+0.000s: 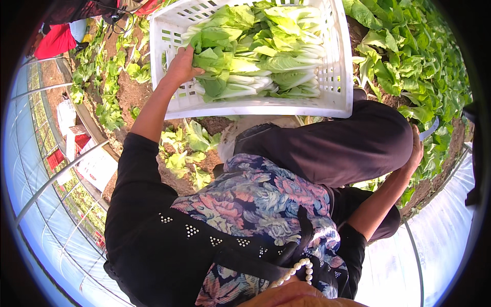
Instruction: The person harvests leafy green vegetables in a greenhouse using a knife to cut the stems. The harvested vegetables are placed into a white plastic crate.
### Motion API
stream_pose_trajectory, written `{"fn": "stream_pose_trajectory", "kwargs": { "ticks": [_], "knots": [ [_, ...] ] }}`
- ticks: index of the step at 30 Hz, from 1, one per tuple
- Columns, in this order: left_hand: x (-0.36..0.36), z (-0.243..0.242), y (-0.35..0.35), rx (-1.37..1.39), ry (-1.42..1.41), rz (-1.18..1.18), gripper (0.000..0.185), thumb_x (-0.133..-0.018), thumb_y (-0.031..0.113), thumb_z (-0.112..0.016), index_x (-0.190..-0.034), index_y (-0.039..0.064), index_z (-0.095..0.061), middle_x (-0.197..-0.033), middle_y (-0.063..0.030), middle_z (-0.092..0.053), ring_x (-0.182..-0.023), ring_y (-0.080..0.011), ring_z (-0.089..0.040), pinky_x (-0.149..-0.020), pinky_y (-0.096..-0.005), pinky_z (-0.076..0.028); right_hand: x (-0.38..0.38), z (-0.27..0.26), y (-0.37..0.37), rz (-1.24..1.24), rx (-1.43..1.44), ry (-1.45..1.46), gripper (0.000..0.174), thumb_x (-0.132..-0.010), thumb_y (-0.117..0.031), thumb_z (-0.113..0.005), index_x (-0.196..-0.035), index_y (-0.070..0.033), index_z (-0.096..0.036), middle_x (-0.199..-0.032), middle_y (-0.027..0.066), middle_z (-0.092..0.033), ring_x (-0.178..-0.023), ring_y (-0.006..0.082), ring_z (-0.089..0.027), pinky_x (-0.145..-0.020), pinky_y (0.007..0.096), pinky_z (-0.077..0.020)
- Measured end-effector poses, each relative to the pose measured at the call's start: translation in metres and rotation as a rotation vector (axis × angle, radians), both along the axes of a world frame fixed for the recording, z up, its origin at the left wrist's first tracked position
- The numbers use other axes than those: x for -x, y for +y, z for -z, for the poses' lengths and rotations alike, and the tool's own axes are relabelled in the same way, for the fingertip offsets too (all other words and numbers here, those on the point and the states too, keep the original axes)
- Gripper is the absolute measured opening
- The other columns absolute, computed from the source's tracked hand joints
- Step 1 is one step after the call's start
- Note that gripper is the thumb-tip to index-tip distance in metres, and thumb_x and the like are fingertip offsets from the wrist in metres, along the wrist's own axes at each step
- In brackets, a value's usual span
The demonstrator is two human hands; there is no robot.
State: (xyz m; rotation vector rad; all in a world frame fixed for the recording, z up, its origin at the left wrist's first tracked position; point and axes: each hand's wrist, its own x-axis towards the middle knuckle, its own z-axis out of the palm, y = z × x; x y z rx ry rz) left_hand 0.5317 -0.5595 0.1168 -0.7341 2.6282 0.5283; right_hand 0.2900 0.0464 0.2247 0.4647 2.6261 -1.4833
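Note:
A white plastic crate (253,111) lies before me, holding rows of pale-stemmed leafy greens (249,67), with most white stem ends along its sides. My left hand (184,66) reaches over the crate's left side. Its fingers touch the leaves at the left end of the rows, and the thumb is spread from them; whether it grips a leaf cannot be told. My right hand (416,149) is beside my bent right knee, closed round a knife (429,129). The handle is hidden in the hand, and the blade points up and away from my leg.
Dense leafy plants (414,57) grow on the right. Loose leaves (188,146) lie on soil near my legs, and more greens (111,88) are at left. White crates (98,165) stand beyond a low edge at left. Another person's red garment (57,41) shows at upper left.

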Motion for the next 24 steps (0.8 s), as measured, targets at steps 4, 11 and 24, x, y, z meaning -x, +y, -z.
{"fn": "stream_pose_trajectory", "kwargs": {
  "ticks": [4, 11, 24],
  "knots": [
    [0.006, 0.069, -0.008, -0.049, 0.164, 0.071, 0.084, -0.068, 0.013, -0.080, -0.134, 0.005, -0.028, -0.119, -0.0234, -0.046, -0.111, -0.0416, -0.051, -0.092, -0.0454, -0.046, -0.008, 0.007, 0.006, -0.149, -0.340, 0.076, 0.029, -0.090, -0.016, -0.063, -0.118, -0.011, -0.066, -0.109, 0.0095, -0.066, -0.094, 0.0163, -0.063, -0.083, 0.0289, -0.0492],
    [-0.007, 0.102, -0.017, 0.041, 0.278, 0.174, 0.066, -0.068, 0.007, -0.076, -0.122, -0.001, -0.038, -0.111, -0.0244, -0.045, -0.104, -0.0444, -0.048, -0.089, -0.0452, -0.044, -0.033, 0.061, 0.001, 0.011, 0.321, -0.066, 0.031, -0.091, -0.016, -0.059, -0.112, 0.007, -0.059, -0.090, 0.0101, -0.067, -0.071, 0.0145, -0.063, -0.063, 0.0251, -0.0502],
    [0.103, -0.078, 0.057, 0.045, 0.087, 0.022, 0.049, -0.076, 0.005, -0.070, -0.122, -0.002, -0.054, -0.116, -0.0204, -0.060, -0.092, -0.0237, -0.065, -0.084, -0.0333, -0.050, -0.029, 0.163, 0.015, 0.265, 0.542, -0.416, 0.029, -0.093, -0.029, -0.057, -0.111, -0.007, -0.057, -0.080, 0.0072, -0.064, -0.061, 0.0131, -0.057, -0.050, 0.0283, -0.0456]
  ]
}}
